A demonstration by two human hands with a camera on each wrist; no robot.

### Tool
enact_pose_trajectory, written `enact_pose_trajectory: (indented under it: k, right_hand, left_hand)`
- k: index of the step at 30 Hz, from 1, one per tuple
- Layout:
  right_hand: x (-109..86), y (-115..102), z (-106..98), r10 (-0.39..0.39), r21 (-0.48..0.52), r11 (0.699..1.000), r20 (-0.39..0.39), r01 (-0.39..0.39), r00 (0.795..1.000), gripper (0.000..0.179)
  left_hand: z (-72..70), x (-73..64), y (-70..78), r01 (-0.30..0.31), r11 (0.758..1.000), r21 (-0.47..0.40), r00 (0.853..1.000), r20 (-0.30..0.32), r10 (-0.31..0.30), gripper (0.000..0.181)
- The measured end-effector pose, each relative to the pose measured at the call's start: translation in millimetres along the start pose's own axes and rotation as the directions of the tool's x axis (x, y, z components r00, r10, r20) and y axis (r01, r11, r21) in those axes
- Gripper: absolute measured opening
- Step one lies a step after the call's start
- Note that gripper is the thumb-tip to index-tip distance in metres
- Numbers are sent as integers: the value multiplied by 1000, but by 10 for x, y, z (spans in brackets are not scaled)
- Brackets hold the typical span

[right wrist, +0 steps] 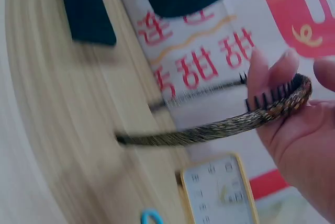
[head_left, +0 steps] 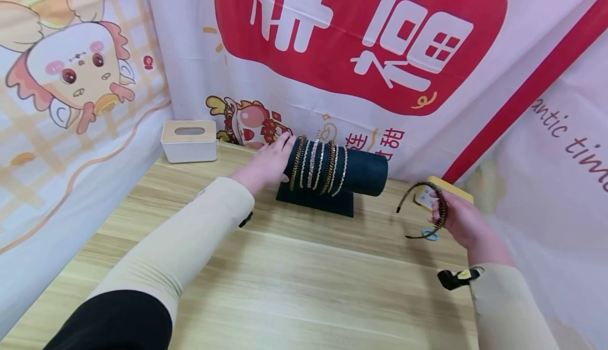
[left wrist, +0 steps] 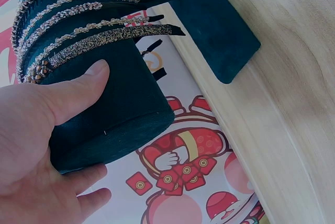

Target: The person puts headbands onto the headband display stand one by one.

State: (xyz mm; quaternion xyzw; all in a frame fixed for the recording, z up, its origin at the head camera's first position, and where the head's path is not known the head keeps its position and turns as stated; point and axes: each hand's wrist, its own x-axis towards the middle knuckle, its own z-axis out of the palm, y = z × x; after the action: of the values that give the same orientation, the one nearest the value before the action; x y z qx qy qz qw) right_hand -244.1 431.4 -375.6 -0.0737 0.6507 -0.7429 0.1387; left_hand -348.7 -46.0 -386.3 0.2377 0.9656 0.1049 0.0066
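Observation:
A dark green velvet headband stand (head_left: 367,173), a padded roll on a flat base, stands at the back of the table. Several beaded and metallic headbands (left wrist: 94,43) sit side by side around the roll. My left hand (head_left: 272,161) grips the roll's left end, the thumb (left wrist: 97,77) lying along the velvet just beside the outermost headband. To the right of the stand, my right hand (head_left: 458,217) holds a brown-gold headband (right wrist: 209,132) by its curved top. Small comb teeth line its inner side, and its two ends point left toward the stand.
A white tissue box (head_left: 190,147) with a wooden lid stands at the back left. Behind my right hand is a yellow-framed clock (right wrist: 217,187), with a small blue loop (head_left: 430,235) on the table near it. Printed cloth (head_left: 190,65) hangs behind the wooden table (head_left: 285,292).

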Motion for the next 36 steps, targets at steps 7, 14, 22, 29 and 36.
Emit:
enact_pose_trajectory:
  k: [7,14,22,29,36]
  right_hand:
    - [207,-100,300,-87,197,978,60,73,994,36]
    - [437,-244,600,-24,141,989,-62,32,998,29]
    - [683,-245,900,-11,144,989,-151,33,988,27]
    - [800,-196,1041,9,149,989,-192,20,981,27]
    - [919,-187,1206,24,3,1000,-233,-24,972,32]
  left_hand:
    - [-2,0,10,7,1000,-3,1000,-8,-7,110]
    - [-14,-16,10,2,1000,-1,1000,-14,-2,108]
    - [-14,-26,4,0,1000,3,1000,-11,0,108]
    - [1,-10,1,-12,1000,15,1000,-16,13,111]
    - [28,16,-16,-5,1000,18,1000,-19,6,111]
